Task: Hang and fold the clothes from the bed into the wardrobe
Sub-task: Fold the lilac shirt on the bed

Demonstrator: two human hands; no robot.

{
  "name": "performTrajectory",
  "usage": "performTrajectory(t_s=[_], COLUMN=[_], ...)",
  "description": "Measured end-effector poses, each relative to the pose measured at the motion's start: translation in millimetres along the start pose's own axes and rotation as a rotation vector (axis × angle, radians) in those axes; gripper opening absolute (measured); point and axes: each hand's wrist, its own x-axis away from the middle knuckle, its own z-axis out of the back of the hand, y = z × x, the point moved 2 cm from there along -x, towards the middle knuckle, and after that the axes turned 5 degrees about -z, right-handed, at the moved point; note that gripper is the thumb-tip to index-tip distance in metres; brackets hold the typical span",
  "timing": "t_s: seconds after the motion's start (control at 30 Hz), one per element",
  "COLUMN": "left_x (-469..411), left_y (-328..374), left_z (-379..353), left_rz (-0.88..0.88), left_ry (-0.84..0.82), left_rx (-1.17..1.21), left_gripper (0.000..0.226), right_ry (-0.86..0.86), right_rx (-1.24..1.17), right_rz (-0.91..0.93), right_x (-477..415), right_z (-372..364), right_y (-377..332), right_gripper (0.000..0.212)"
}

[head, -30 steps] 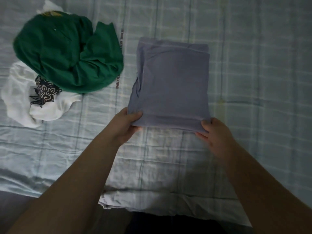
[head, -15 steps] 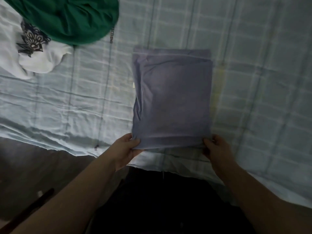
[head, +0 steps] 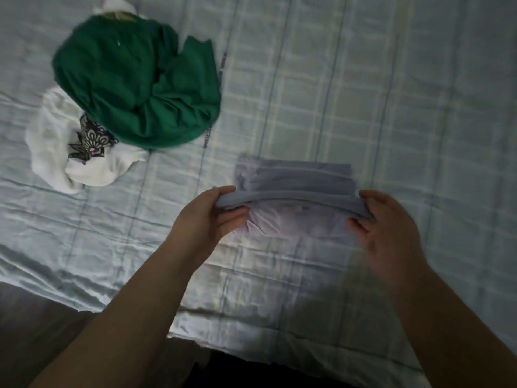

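Observation:
A folded grey-lilac garment (head: 296, 182) is held level above the bed, seen almost edge-on. My left hand (head: 212, 217) grips its near left corner, thumb on top and fingers beneath. My right hand (head: 389, 228) grips its near right corner the same way. A crumpled green garment (head: 134, 91) lies at the upper left of the bed, partly on top of a white garment (head: 56, 152) with a dark floral print. The wardrobe is out of view.
The bed, covered by a pale blue checked sheet (head: 363, 93), fills most of the view. Its near edge runs along the bottom, with dark floor (head: 33, 331) at the lower left.
Both hands have lifted the folded garment off the sheet, so it now shows edge-on instead of flat. The view has swung back up over the bed.

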Motion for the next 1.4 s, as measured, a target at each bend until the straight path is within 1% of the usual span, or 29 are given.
performTrajectory(t_s=[0.07, 0.13, 0.17, 0.23, 0.27, 0.3, 0.33, 0.37, 0.4, 0.43, 0.47, 0.5, 0.53, 0.57, 0.6, 0.67, 0.73, 0.87, 0.93, 1.0, 1.03, 1.07, 1.1, 1.13, 1.17, 1.2, 1.23, 1.3, 1.4], left_x=[-27, -50, -59, -70, -72, -73, -73, -69, -61, -54, -49, -47, -46, -48, -51, -61, -69, -72, -69, -63, -59, -55, -53, -52, -53, -55, -58, -67, -79], left_y=[6, 7, 7, 6, 6, 4, 3, 1, 0, -4, -12, -23, -36, -47, -56, -71, -82, -82, -74, -60, -53, -47, -43, -40, -39, -37, -36, -35, -36], left_z=[-15, -30, -37, -49, -54, -58, -59, -59, -60, -64, -69, -72, -73, -71, -66, -47, -26, -21, -27, -31, -31, -28, -25, -21, -19, -19, -20, -26, -35], left_rz=[0.005, 0.017, 0.018, -0.004, -0.027, -0.077, -0.158, -0.280, -0.461, -0.663, -0.842, -0.982, -1.056, -1.057, -1.006, -0.878, -0.836, -0.771, -0.785, -0.816, -0.833, -0.815, -0.735, -0.604, -0.446, -0.306, -0.212, -0.133, -0.095], left_ry=[0.028, 0.077, 0.098, 0.128, 0.144, 0.164, 0.195, 0.231, 0.236, 0.180, 0.084, -0.006, -0.068, -0.098, -0.115, -0.120, -0.104, -0.139, -0.153, -0.112, -0.038, 0.063, 0.159, 0.235, 0.291, 0.320, 0.323, 0.307, 0.300], left_rx=[0.086, 0.122, 0.122, 0.087, 0.010, -0.136, -0.348, -0.595, -0.825, -1.021, -1.217, -1.416, -1.590, -1.710, -1.778, -1.851, -1.911, -1.908, -1.833, -1.602, -1.461, -1.315, -1.168, -1.050, -1.004, -1.028, -1.070, -1.088, -1.096], left_gripper=[0.039, 0.041, 0.040, 0.025, 0.014, 0.008, 0.015, 0.026, 0.034, 0.041, 0.046, 0.049, 0.051, 0.053, 0.055, 0.060, 0.063, 0.063, 0.060, 0.054, 0.050, 0.049, 0.050, 0.051, 0.052, 0.053, 0.051, 0.045, 0.046], right_ry=[0.024, 0.036, 0.012, 0.003, 0.039, 0.084, 0.135, 0.196, 0.242, 0.233, 0.187, 0.118, 0.058, 0.023, 0.002, 0.000, 0.038, 0.057, 0.047, 0.052, 0.087, 0.149, 0.228, 0.308, 0.376, 0.424, 0.453, 0.478, 0.499], right_rx=[-0.031, -0.079, -0.098, -0.162, -0.189, -0.161, -0.062, 0.118, 0.360, 0.615, 0.853, 1.057, 1.231, 1.375, 1.490, 1.624, 1.656, 1.631, 1.575, 1.426, 1.332, 1.238, 1.155, 1.088, 1.049, 1.048, 1.069, 1.086, 1.056], right_rz=[-0.032, -0.088, -0.114, -0.111, -0.101, -0.054, 0.057, 0.218, 0.412, 0.609, 0.788, 0.919, 1.021, 1.083, 1.089, 1.015, 0.936, 0.897, 0.871, 0.839, 0.826, 0.795, 0.728, 0.619, 0.487, 0.363, 0.275, 0.175, 0.085], right_x=[-29, -57, -67, -80, -84, -86, -85, -82, -77, -71, -67, -64, -65, -67, -73, -82, -88, -90, -88, -84, -80, -77, -74, -71, -70, -70, -70, -71, -77], right_z=[-13, -23, -29, -36, -38, -40, -40, -39, -38, -38, -41, -45, -47, -50, -49, -36, -19, -15, -20, -22, -22, -20, -18, -16, -15, -14, -14, -16, -21], right_y=[-7, -6, -4, -2, 0, 0, 1, 2, 2, 5, 9, 13, 19, 26, 34, 50, 62, 66, 61, 50, 45, 40, 36, 34, 34, 34, 34, 34, 37], right_gripper=[0.014, 0.027, 0.034, 0.039, 0.035, 0.028, 0.023, 0.023, 0.028, 0.035, 0.040, 0.043, 0.046, 0.049, 0.052, 0.058, 0.062, 0.062, 0.061, 0.057, 0.053, 0.049, 0.045, 0.043, 0.043, 0.044, 0.046, 0.051, 0.056])
